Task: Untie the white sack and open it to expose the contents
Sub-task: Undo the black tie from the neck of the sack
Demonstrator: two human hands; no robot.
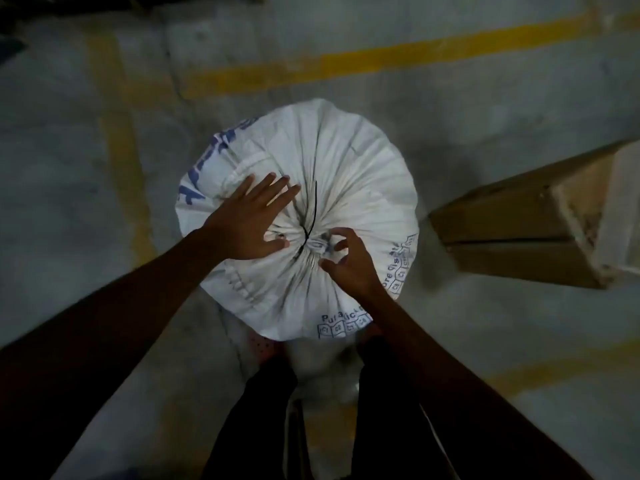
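Observation:
A full white sack (346,157) with blue print stands upright on the floor, seen from above. Its mouth is gathered into a knot (313,244) near the middle, bound by a thin black tie (312,213) whose loose end lies across the folds. My left hand (249,223) lies flat on the sack just left of the knot, fingers spread. My right hand (349,261) hovers at the right of the knot with fingers curled and apart, fingertips close to the bunched cloth, holding nothing that I can make out.
A brown cardboard box (526,230) lies on the concrete floor to the right of the sack. Yellow painted lines (381,60) cross the floor. My legs in dark trousers (381,403) stand right behind the sack.

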